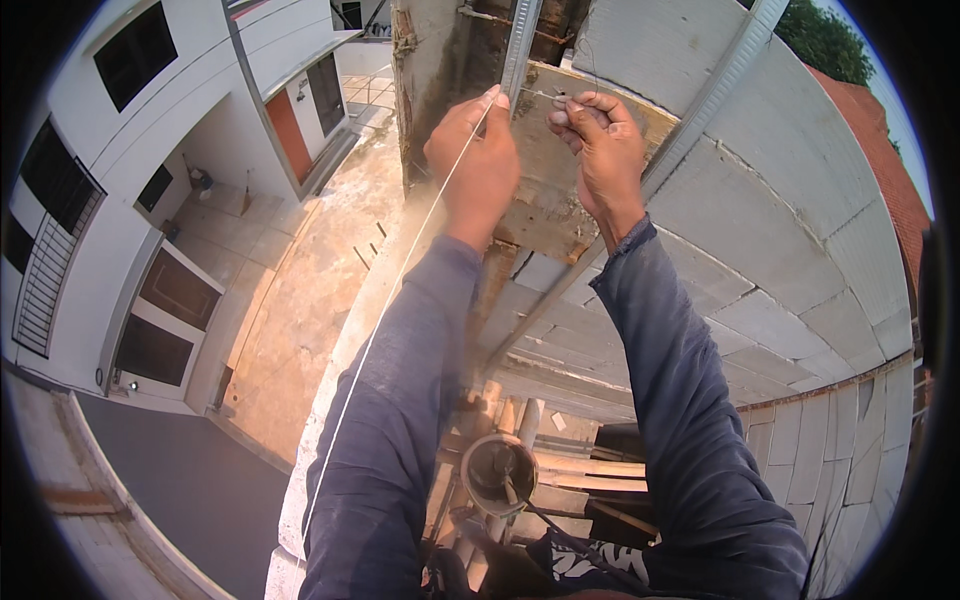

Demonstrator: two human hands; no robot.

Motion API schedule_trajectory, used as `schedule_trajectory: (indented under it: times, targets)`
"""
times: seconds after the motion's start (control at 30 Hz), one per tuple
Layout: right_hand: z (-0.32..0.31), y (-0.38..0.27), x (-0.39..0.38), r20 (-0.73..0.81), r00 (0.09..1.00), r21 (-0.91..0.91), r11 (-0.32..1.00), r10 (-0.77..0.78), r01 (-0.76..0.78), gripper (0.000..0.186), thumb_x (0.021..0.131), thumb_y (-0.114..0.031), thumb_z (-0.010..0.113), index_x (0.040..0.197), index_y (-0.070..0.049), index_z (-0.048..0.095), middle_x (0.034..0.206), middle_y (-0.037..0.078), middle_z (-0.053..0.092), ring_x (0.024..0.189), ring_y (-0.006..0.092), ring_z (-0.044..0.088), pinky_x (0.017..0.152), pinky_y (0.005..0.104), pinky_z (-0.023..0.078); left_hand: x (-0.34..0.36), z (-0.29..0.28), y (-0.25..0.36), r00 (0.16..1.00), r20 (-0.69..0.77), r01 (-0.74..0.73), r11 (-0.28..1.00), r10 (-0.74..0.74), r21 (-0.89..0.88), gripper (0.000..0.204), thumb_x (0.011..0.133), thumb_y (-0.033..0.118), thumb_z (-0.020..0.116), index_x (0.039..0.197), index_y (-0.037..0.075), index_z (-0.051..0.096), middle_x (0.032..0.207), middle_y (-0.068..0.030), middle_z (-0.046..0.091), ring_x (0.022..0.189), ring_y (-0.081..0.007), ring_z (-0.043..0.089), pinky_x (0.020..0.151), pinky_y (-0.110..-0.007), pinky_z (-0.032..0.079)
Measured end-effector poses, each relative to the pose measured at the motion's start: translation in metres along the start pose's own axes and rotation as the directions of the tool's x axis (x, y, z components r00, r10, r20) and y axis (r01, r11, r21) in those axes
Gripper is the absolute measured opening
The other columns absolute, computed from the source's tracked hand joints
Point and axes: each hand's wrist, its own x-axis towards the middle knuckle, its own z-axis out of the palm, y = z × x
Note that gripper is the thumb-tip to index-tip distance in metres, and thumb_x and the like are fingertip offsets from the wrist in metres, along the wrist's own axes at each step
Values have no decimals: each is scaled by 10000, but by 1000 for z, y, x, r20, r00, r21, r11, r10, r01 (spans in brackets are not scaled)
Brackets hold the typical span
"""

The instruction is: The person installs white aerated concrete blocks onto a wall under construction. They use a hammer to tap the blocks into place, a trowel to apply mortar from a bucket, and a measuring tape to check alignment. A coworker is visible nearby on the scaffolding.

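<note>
A thin white string [392, 300] runs up from the lower left, along the pale wall edge and past my left forearm. My left hand [472, 165] is closed, pinching it between thumb and forefinger beside an upright metal channel [519, 48]. From there a short length of string spans across to my right hand [608, 140]. Its thumb and fingers are closed on the string, near a small dark spot on a worn wooden board [545, 175]. A thin bent wire [592, 55] stands just above the right hand; where it ends is hidden.
Grey block walling [790, 220] rises on the right, crossed by a slanting metal strip [715, 85]. Far below lie bamboo poles and a bucket [498, 475] with a tool in it. To the left, the drop ends at a paved yard [290, 290] beside a white house [215, 110].
</note>
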Motion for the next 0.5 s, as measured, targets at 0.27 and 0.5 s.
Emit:
schedule_trajectory:
  times: [0.27,0.5]
  targets:
    - [1,-1,-21,-12,989,-62,988,-145,144,80,1048,-10,656,1117,-28,621,1125,118,746,969,176,737,909,333,608,0,-2,3,997,79,-10,999,6,49,344,1036,259,718,1245,-9,767,1153,-151,757,1055,-236,715,963,-344,528]
    - [-1,-14,-36,193,924,-444,810,-331,383,43,1035,1,658,1075,-13,651,1059,102,772,959,159,745,863,305,579,2,-3,-2,980,175,-103,993,91,56,371,1007,179,709,1338,14,702,1230,-170,678,1140,-306,676,996,-389,519]
